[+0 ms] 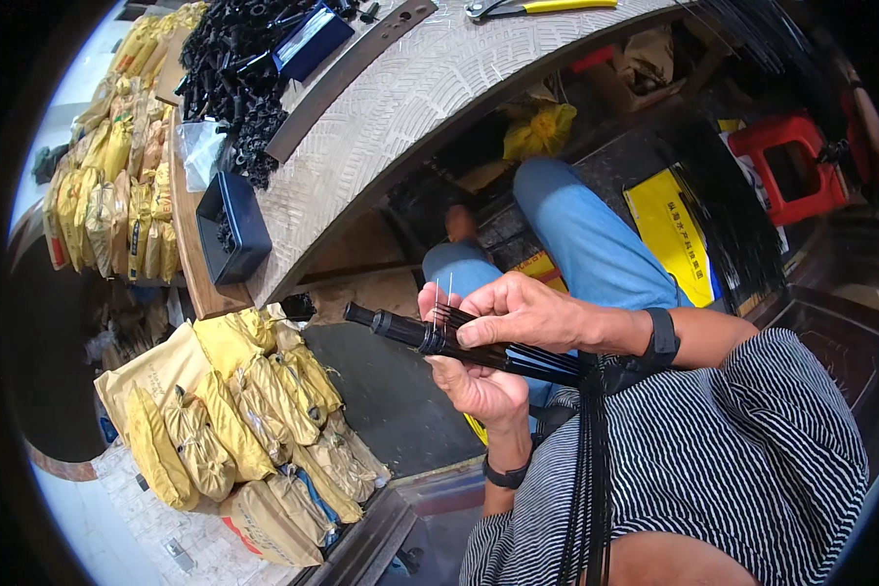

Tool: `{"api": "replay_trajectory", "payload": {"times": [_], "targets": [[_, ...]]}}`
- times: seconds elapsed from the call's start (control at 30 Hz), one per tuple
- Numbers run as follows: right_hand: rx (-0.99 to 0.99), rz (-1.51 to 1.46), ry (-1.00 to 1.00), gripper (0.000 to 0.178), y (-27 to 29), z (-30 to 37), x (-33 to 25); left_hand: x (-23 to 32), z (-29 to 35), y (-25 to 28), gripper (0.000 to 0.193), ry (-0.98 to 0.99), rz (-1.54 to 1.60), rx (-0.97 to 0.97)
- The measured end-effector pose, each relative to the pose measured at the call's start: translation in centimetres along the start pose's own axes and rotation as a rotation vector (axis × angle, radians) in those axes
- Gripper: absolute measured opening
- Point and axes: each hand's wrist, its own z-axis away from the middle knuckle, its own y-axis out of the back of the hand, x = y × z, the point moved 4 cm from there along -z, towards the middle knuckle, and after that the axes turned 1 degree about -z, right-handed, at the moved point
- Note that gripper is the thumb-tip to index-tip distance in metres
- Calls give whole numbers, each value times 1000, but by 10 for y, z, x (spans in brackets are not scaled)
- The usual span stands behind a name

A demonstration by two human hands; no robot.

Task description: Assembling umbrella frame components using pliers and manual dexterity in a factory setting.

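A black shaft (398,327) with ringed collars and a bundle of thin rods, which looks like an umbrella frame, lies across my lap. My left hand (479,386) cups it from below, fingertips showing on its far side. Above it, my right hand (523,313) has its thumb and fingers closed on the thin black rods (542,363). Two fine silvery wires (442,291) stand up beside my fingers; their lower ends are hidden. Long black strands (593,469) hang down over my striped shirt from the bundle's near end.
Ahead, the table (391,107) bears a heap of black parts (230,78), a blue bin (232,230), a metal strip (347,78) and yellow-handled pliers (547,5). Yellow wrapped bundles (234,410) are piled at left. A red stool (786,161) stands far right.
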Motion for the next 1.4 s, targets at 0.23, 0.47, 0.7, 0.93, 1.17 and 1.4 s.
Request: {"api": "replay_trajectory", "payload": {"times": [0.23, 0.47, 0.7, 0.93, 1.17, 1.4], "targets": [[-107, -125, -134, 22, -10, -7, 3, 14, -5, 9, 56, 114, 26, -213], [15, 47, 127, 10, -14, -13, -32, 34, -13, 10, 91, 166, 4, -175], [54, 427, 654, 15, -25, -30, -45, 54, -20, -38, 51, -455, -442, -116], [113, 655, 583, 15, -21, -28, -29, 43, -27, -5, 37, -291, -161, 58], [106, 492, 260, 11, -16, -39, 3, 47, -25, 36, 25, -299, -149, 184], [234, 985, 639, 15, -29, -33, 9, 47, -18, 50, 21, -330, -177, 253]]}}
